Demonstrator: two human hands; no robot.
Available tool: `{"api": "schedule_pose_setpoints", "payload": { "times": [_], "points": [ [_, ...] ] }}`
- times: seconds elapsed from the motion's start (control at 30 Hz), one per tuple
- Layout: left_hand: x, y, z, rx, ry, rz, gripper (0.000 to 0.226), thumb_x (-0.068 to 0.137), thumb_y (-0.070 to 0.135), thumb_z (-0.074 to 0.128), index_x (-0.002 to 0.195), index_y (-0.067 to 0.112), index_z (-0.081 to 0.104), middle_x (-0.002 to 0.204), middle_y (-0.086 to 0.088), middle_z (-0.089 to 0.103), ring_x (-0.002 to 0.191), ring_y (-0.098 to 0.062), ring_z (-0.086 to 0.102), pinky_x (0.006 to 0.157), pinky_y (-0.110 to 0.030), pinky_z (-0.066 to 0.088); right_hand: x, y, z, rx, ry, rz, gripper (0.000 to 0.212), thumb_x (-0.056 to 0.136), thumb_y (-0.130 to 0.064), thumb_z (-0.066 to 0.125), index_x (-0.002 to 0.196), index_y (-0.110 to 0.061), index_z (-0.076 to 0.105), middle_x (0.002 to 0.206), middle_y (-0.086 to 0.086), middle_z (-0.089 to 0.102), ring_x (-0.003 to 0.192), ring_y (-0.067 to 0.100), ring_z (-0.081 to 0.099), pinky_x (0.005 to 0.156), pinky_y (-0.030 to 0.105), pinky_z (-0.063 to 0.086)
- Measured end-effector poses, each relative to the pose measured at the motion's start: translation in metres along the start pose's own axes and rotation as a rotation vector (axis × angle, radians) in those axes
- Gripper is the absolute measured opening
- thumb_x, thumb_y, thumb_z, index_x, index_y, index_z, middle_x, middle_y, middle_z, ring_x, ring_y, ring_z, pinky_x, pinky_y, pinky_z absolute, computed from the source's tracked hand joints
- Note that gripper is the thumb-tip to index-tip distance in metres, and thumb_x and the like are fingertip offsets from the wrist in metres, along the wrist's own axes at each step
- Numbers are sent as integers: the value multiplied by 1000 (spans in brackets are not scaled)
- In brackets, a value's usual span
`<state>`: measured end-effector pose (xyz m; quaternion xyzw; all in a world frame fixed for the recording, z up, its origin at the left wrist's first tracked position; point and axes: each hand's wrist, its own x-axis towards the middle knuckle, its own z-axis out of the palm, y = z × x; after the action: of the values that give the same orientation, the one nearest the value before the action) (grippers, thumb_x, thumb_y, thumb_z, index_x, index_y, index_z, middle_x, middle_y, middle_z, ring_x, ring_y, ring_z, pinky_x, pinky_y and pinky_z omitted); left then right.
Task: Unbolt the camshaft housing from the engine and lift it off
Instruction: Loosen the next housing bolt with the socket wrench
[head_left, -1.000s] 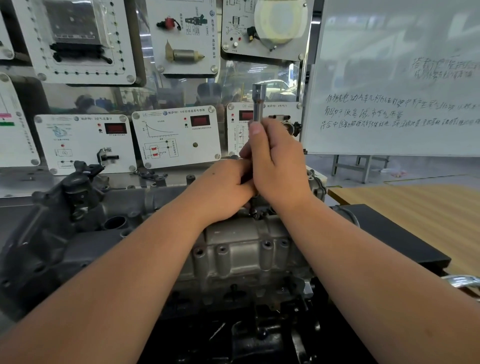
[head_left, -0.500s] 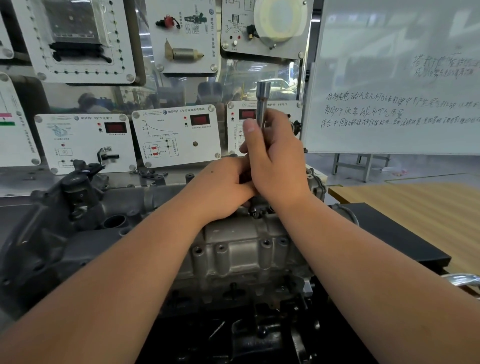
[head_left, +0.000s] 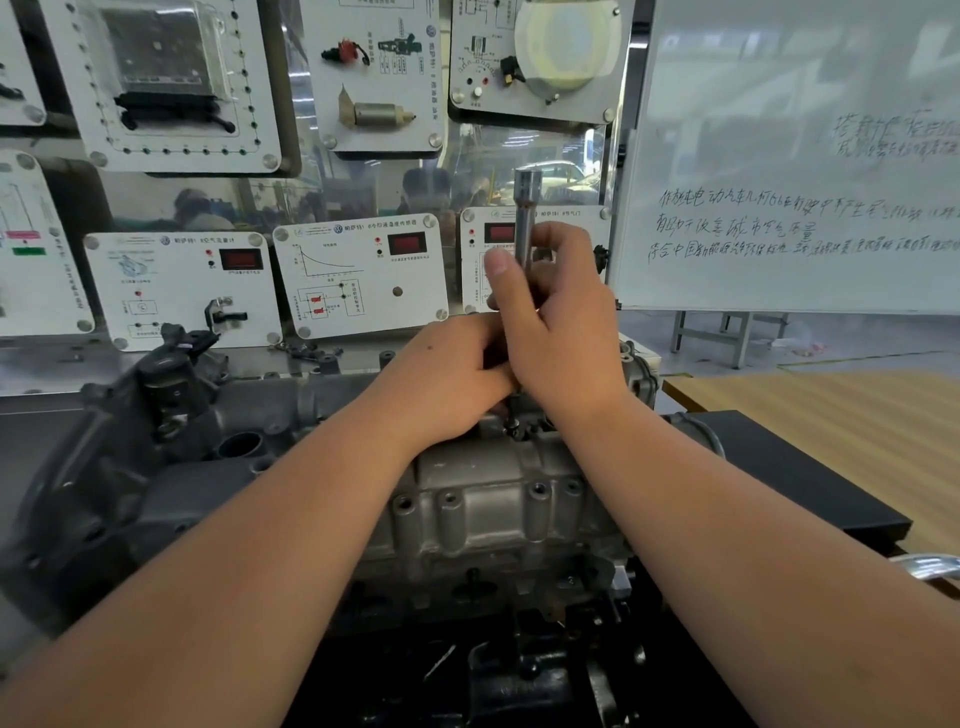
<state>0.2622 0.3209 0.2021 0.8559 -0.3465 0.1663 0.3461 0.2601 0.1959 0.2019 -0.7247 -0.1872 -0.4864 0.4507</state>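
Grey camshaft housing (head_left: 498, 499) lies just below both hands (head_left: 519, 353) gripping a socket tool (head_left: 525, 218).

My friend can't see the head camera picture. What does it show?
Two bare hands work on a grey engine: the right hand grips an upright metal socket tool, the left hand beside it. Instrument panels and a whiteboard stand behind.

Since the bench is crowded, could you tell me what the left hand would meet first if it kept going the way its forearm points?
Probably the right hand: the left hand already lies against it, at the foot of the socket tool the right hand holds upright over the camshaft housing. Depth beyond that is unclear.
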Motion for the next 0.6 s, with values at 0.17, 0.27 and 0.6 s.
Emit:
{"api": "schedule_pose_setpoints", "payload": {
  "times": [0.17,0.27,0.6],
  "points": [
    [-1,2,1,-19,-4,38,30,93,16,60,88,45,55,79,9,69,75,-6,63,62,-16,47,1,1,-1,-45,17,-2,30,104,-30,48,93,-5,58,74,4,67,68,14,62,62,35,47],
    [1,0,2,-30,-26,7,19,96,16,58,89,34,61,72,10,67,67,-2,61,56,-13,44,2,3,0,-30,14,19,35,105,-29,40,87,-6,60,73,-3,66,70,9,60,60,22,46],
    [0,0,0,-26,3,-4,26,91,18,65,86,43,57,79,9,71,72,-4,67,61,-19,51,1,0,0,-45,-4,0,31,105,-29,49,92,-2,58,74,7,68,68,15,61,64,34,46]
  ]
}}
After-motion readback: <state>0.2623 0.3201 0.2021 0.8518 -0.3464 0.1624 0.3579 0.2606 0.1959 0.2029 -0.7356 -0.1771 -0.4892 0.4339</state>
